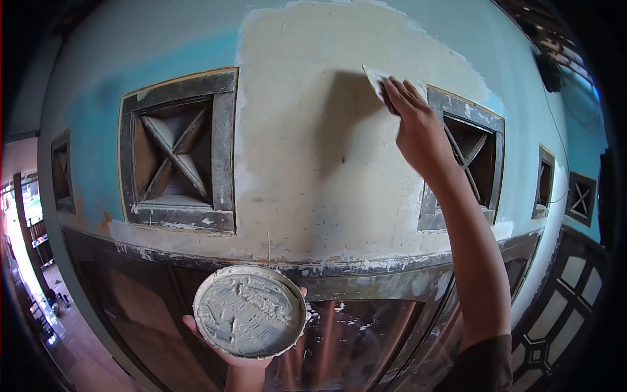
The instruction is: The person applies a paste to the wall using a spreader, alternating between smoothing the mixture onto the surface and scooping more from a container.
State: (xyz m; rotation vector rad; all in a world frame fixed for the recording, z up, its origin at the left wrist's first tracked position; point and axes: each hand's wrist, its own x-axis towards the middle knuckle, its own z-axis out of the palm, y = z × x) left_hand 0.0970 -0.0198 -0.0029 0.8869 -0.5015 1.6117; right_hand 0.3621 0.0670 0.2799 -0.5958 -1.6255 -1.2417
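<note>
My right hand (415, 117) is raised to the wall, fingers closed round a putty knife (375, 80). Its pale blade touches or nearly touches the cream filler patch (287, 130), just left of the right-hand vent frame; the handle is hidden in my grip. Low in the middle, my left hand (245, 358) holds up a round bowl (305, 320) from beneath, thumb and fingertips showing at its sides. Whitish wall putty (248, 310) coats the bowl's inside, with scraped ridges across its surface.
Two wooden vent frames with crossed bars, a left one (224, 144) and a right one (495, 157), flank the patch. Below runs a putty-spattered wooden lintel (366, 266) over glazed panels (353, 346). Light blue painted wall (98, 124) surrounds the patch. A panelled door (555, 313) stands at right.
</note>
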